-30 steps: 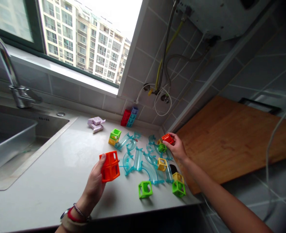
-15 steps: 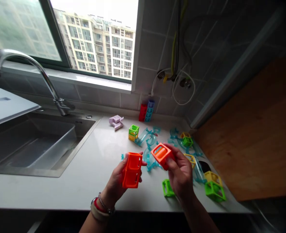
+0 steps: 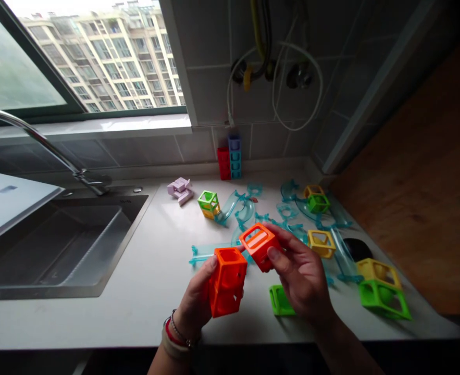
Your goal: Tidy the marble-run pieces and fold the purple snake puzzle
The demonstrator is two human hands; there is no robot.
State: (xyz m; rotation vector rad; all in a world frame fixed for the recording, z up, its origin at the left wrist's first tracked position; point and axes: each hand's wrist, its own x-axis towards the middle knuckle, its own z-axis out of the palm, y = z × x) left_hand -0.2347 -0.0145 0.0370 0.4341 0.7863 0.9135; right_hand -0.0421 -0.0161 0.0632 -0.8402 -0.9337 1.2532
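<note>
While gripped from behind in the left hand, with thumb tip pressed on its upper left edge, tall orange double-cube block held upright above the front of the white counter, open top facing up. Just right of it and slightly higher, single orange cube pinched in the right hand, fingers curled round its far and right sides, thumb on its near face, tilted so that its slotted face points up and left; lower corner of this cube almost against the top right of the tall block, contact not discernible. Beneath the right palm, a green cube frame lying on the counter, partly hidden. Beyond the fingertips, a scatter of clear teal track pieces, straight and curved, with a yellow cube frame to the right of the knuckles. Farther right, yellow-on-green stacked cubes near the counter's front corner, beside a black round object. Farther back, a green-and-yellow cube pair, another green-and-yellow pair, a lilac piece, and red and blue block columns against the tiled wall. Left of the left wrist, well apart, a steel sink under a curved tap. Bracelets and a watch band on the left wrist.
</note>
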